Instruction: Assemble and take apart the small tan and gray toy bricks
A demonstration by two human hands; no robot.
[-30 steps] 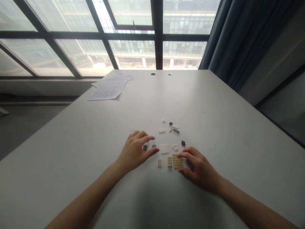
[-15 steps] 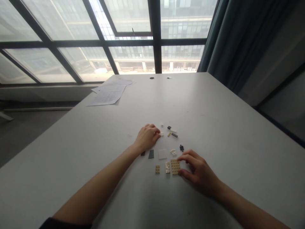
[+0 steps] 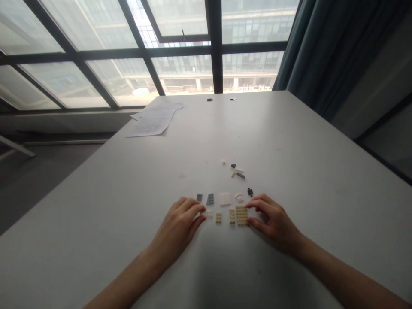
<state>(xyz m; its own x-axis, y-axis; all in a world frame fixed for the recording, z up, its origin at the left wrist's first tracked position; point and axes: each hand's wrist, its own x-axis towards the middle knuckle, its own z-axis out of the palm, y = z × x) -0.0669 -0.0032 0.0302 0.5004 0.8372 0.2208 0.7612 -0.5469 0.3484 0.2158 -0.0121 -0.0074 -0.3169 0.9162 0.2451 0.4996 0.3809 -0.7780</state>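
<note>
My left hand [image 3: 182, 223] lies on the white table [image 3: 289, 141], thumb and fingers pinched round a small cream plate [image 3: 208, 213] at their tips. This plate stands at the left end of a row with two small tan plates [image 3: 218, 217] [image 3: 231, 216] and a larger tan plate [image 3: 241, 214]. My right hand [image 3: 273, 221] holds the larger tan plate's right edge between thumb and forefinger. Just beyond the row lie two grey pieces [image 3: 210, 198], a white tile [image 3: 225, 198], a small white piece [image 3: 238, 197] and a dark piece [image 3: 250, 191].
A little cluster of small pieces [image 3: 237, 172] lies farther out on the table. Printed papers [image 3: 154, 120] sit at the far left corner, and two cable holes [image 3: 210, 99] near the far edge. Windows stand beyond, a dark curtain [image 3: 322, 56] to the right.
My left hand reached out to the far cream plate, took it, and came back to the left end of the tan row. My right hand stayed on the larger tan plate.
</note>
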